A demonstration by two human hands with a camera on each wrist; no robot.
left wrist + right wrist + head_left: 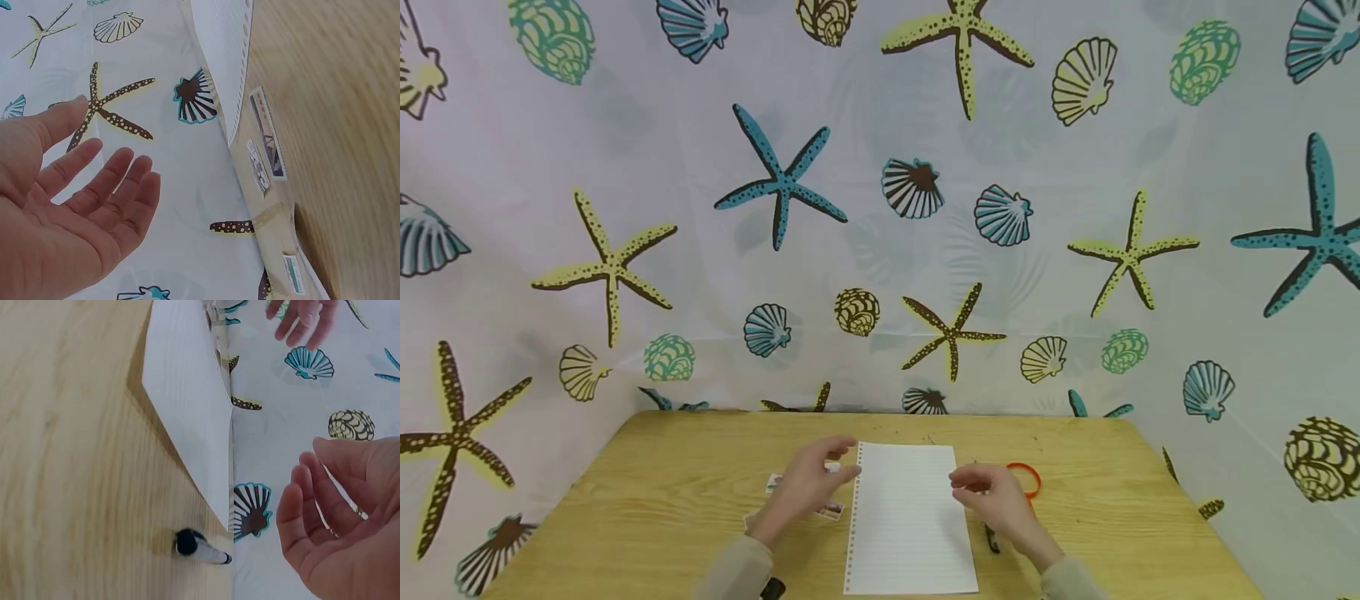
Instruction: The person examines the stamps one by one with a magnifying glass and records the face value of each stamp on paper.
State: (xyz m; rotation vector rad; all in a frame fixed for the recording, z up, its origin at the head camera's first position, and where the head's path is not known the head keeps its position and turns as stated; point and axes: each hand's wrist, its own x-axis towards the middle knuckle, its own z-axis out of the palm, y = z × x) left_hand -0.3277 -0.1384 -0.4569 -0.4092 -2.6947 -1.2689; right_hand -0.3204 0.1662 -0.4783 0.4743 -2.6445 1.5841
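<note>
A white lined sheet of paper, with punched holes down its left edge, lies between the two hands. My left hand hovers by the sheet's upper left edge, holding nothing. Its fingers are loosely bent and spread in the left wrist view. Small stamp-like pictures lie on the table near that hand, partly hidden by it in the head view. On the other side, my right hand is above the sheet's right edge with relaxed, slightly curved fingers and nothing in them. A pen with a black end lies below it.
Just beyond the right hand is a red loop, its lower part hidden by the hand. Everything lies on a light wooden table. A white curtain printed with shells and starfish hangs behind and at both sides.
</note>
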